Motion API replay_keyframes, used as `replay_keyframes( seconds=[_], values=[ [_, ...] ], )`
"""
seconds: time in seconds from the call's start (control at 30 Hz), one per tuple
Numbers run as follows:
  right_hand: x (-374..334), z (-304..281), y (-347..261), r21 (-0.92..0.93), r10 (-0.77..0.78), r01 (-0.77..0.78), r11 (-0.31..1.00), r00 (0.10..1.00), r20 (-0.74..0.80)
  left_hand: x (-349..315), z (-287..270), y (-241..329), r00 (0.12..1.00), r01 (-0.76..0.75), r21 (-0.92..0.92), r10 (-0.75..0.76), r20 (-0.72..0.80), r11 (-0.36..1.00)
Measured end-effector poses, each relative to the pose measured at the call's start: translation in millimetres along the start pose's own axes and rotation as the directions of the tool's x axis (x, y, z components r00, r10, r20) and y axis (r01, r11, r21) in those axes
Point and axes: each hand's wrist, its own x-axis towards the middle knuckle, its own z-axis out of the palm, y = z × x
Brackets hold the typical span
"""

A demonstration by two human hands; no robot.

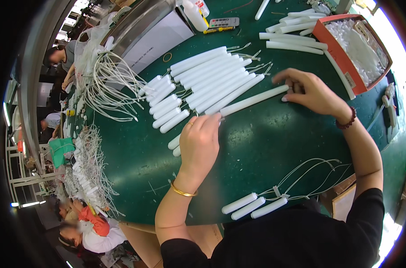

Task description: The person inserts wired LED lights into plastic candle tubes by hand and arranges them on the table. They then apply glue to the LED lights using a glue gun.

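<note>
A long white tube (255, 102) slants across the table between my two hands. My left hand (198, 142), with a gold bangle at the wrist, is closed at its left end. At the tube's right end, the thumb and fingers of my right hand (317, 94) are bent round the tip; any small part there is hidden. Just beyond lies a row of similar white tubes (216, 80) with thin wires at their ends. Short white capped cylinders (170, 119) are joined to them by wires. Two more cylinder ends (174, 143) stick out beside my left hand.
Three short white cylinders (269, 207) with looped wires lie near the front edge. An orange-red box (346, 73) of clear plastic pieces stands at right, by loose white tubes (296, 43). White cables (109, 85) bundle at left. A bottle (195, 15) and remote (224, 22) sit behind.
</note>
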Motion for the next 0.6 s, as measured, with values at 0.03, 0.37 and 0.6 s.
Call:
replay_keyframes(
  seconds=[0.03, 0.37, 0.6],
  values=[
    [1.0, -1.5, 3.6, -0.074, 0.011, -0.008, 0.997, 0.999, 0.044, 0.3, 0.6, 0.7, 0.999, 0.034, -0.015, -0.034, 0.006, 0.999],
    [0.6, -2.9, 8.4, 0.118, 0.021, -0.035, 0.992, 0.993, 0.119, 1.2, 1.5, 1.8, 0.999, 0.045, -0.113, -0.043, 0.020, 0.993],
    [0.6, -14.9, 15.1, 0.064, -0.044, 0.033, 0.997, 0.983, 0.177, 2.9, 1.3, 1.0, 0.998, 0.046, -0.132, -0.041, 0.043, 0.990]
  ],
)
